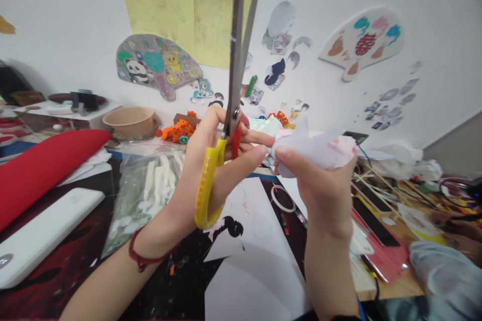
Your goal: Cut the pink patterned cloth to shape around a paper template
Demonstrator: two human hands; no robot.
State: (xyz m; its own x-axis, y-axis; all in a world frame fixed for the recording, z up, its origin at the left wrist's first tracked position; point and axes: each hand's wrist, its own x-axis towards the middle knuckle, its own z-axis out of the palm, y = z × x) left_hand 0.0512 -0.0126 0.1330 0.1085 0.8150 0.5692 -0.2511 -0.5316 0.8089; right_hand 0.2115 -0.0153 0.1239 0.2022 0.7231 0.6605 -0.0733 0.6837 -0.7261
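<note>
Pinching a bunched piece of white paper with faint pink marks, the right hand holds it up above the work table, its thumb on the near side and its fingers closed behind. The grip is firm and tight, with the paper's end poking out on both sides.

Just left of the paper, the left hand is closed around the loops of a pair of scissors with yellow and red handles. Its fingertips nearly reach the paper. The long steel blades point straight up, almost shut, and hold nothing between them. Which finger sits in which loop cannot be told. A red string bracelet circles that wrist.

Below the paper lies a sheet printed with a black silhouette, and a white ring sits on the dark mat nearby. Farther left of the paper are a clear bag of white pieces, a red cushion, a white case and a kraft bowl. Orange bits lie beyond the left hand. To the right of the paper are wooden skewers. Behind it, the wall carries a panda cutout and a painted fan shape.
</note>
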